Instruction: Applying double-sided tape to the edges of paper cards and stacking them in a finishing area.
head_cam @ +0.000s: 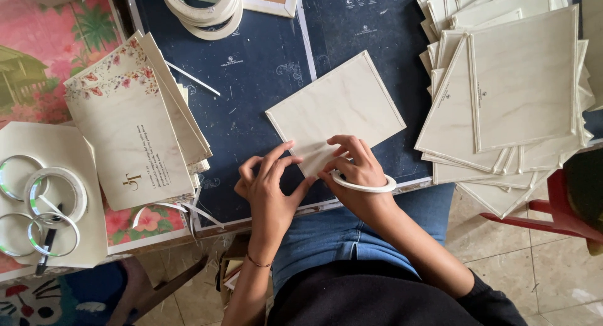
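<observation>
Both hands work at the near corner of a cream card [336,109] that lies flat on a dark board [264,68], turned so one corner points toward the person. The left hand [267,184] comes up from below with the wrist bent and the palm down. Its fingers are spread and lightly curled, and the fingertips [286,151] press on the card's near edge; it grips nothing. The right hand [352,169] sits just beside it, fingers curled down onto the same corner, pinching or pressing the card there; which of the two cannot be told. A white tape ring [364,186] hangs around the right hand at the wrist. The two hands almost touch at the thumbs.

Left of the left hand lies a pile of floral-edged cards [135,131], and farther left several used tape rings [47,203] on a pale sheet. Right of the right hand a fanned stack of cream cards [521,93] spreads over the board's edge. Beyond the hands, at the far side of the board, sits a roll stack [204,9]. Under the forearms are blue jeans [339,238].
</observation>
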